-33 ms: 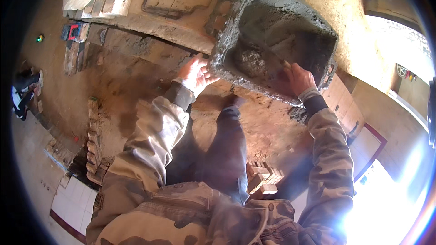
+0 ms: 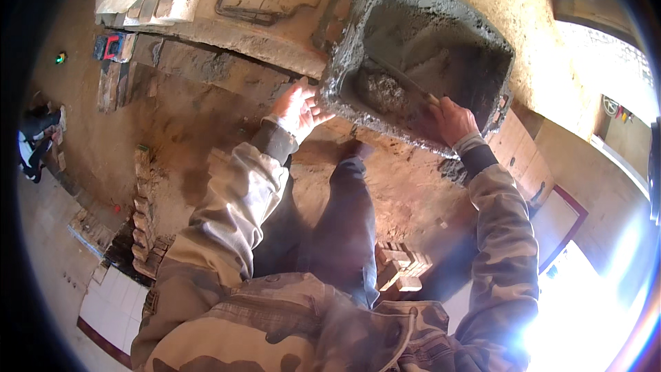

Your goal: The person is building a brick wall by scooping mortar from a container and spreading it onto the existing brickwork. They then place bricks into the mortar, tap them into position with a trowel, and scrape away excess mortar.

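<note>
A large, mortar-crusted grey tub (image 2: pixel 475 34) sits at the top centre, with wet grey mortar inside. My right hand (image 2: pixel 451 122) is closed round the handle of a tool, apparently a trowel (image 2: pixel 406 79), whose mortar-coated blade lies in the tub. My left hand (image 2: pixel 301 110) has its fingers apart beside the tub's lower-left corner; whether they touch the rim I cannot tell. A low ledge (image 2: pixel 241 48) runs left of the tub, with a bent dark metal piece (image 2: pixel 261 14) on it.
Brick rows (image 2: pixel 143 234) lie at the lower left, and a small brick stack (image 2: pixel 403 269) stands beside my legs. A red-and-blue object (image 2: pixel 112 47) rests on bricks at the upper left. At the far left is a dark-and-white shape (image 2: pixel 36 141), possibly a person or clothing.
The view and my hands have shifted very slightly. Nothing has been taken hold of or let go.
</note>
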`<state>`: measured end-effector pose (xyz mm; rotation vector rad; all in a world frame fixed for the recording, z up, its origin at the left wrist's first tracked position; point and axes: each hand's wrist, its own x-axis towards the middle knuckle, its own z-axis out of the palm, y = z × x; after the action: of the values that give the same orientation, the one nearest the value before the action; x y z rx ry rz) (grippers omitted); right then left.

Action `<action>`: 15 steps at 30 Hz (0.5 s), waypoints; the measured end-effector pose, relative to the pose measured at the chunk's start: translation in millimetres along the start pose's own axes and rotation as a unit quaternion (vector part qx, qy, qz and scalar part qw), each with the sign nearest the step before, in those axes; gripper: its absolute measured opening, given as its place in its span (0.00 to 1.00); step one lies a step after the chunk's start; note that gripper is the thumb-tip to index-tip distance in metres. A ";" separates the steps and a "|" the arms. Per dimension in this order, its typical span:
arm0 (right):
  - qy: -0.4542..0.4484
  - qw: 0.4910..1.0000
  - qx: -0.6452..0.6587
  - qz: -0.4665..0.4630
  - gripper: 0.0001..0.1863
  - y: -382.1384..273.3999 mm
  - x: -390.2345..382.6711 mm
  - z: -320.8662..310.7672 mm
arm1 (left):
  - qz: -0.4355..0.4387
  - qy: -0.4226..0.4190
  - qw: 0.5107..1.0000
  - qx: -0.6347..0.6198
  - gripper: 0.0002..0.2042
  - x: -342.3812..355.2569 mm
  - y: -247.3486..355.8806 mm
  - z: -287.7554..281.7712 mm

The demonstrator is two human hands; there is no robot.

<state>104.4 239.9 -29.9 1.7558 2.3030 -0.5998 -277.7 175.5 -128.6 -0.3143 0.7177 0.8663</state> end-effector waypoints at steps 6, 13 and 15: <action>-0.006 0.991 -0.044 -0.127 0.11 4.5 -26.4 -38.4 | 0.009 -0.003 1.000 0.021 0.24 -5.3 6.6 2.8; 0.076 0.993 -0.060 0.059 0.18 18.3 -27.0 -59.2 | 0.022 0.059 0.994 0.090 0.27 -4.4 15.0 14.3; 0.030 0.988 -0.099 0.111 0.22 11.7 -22.2 -35.5 | 0.023 0.044 0.996 0.072 0.27 -3.0 16.4 13.4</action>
<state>125.3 238.0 8.2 1.9192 2.0816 -0.2730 -285.8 191.0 -116.4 -0.2095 0.8672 0.8434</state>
